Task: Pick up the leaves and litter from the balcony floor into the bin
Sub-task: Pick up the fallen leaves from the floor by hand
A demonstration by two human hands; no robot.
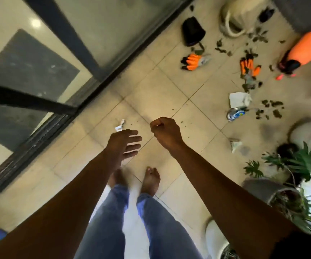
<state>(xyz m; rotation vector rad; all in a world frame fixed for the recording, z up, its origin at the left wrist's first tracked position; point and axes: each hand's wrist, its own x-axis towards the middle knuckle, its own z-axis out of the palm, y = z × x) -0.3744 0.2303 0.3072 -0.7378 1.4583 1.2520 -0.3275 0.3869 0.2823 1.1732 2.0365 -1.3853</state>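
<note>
Left hand (pixel 124 142) flat, right hand (pixel 165 132) fisted.

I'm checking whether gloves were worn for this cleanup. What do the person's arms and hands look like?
Both arms are bare to above the elbow, no sleeves showing. The left hand and right hand wear no gloves, rings, watch or bands.

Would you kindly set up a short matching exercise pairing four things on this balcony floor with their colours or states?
Things:
1. left hand
2. right hand
3. small pot
4. spray bottle

States or colours:
A. orange, lying on its side
B. fingers curled
C. black, tipped over
D. fingers straight

Pairs: 1-D, 2-B, 3-C, 4-A
</note>
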